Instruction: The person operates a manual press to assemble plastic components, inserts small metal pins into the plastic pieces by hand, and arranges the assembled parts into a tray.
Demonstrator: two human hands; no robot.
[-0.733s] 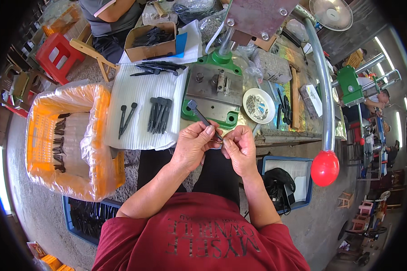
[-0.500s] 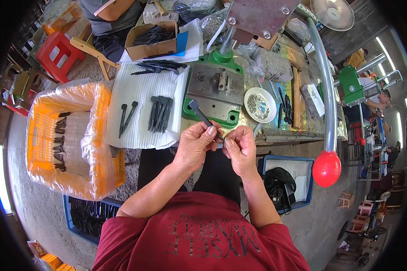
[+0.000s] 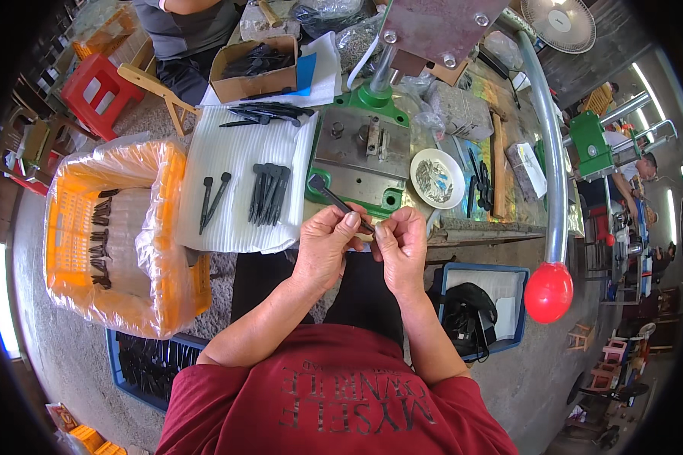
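Note:
My left hand (image 3: 328, 244) pinches a slim black stick-shaped part (image 3: 332, 196) with a flat, squarish head. The head points up and left, toward the press base. At the part's lower end my right hand (image 3: 404, 241) is closed, thumb against fingers. Whether a small piece sits between those fingertips is hidden. Just beyond my hands stands a green hand press (image 3: 391, 199) with a steel plate and a small fixture on it. Right of it, a white bowl (image 3: 456, 192) holds many small metal pins. More black parts (image 3: 269, 194) lie on white foam sheet (image 3: 228, 163) to the left.
A lined yellow crate (image 3: 171, 220) with black parts stands left. The press lever's red knob (image 3: 549, 293) hangs at right, above a blue bin (image 3: 517, 284) holding a black bag. A cardboard box (image 3: 239, 85) of parts sits far left of the press; a person (image 3: 186, 34) sits behind.
The black part has tilted further left, its head dropping slightly. Both hands stay close together at its lower end, with only small shifts.

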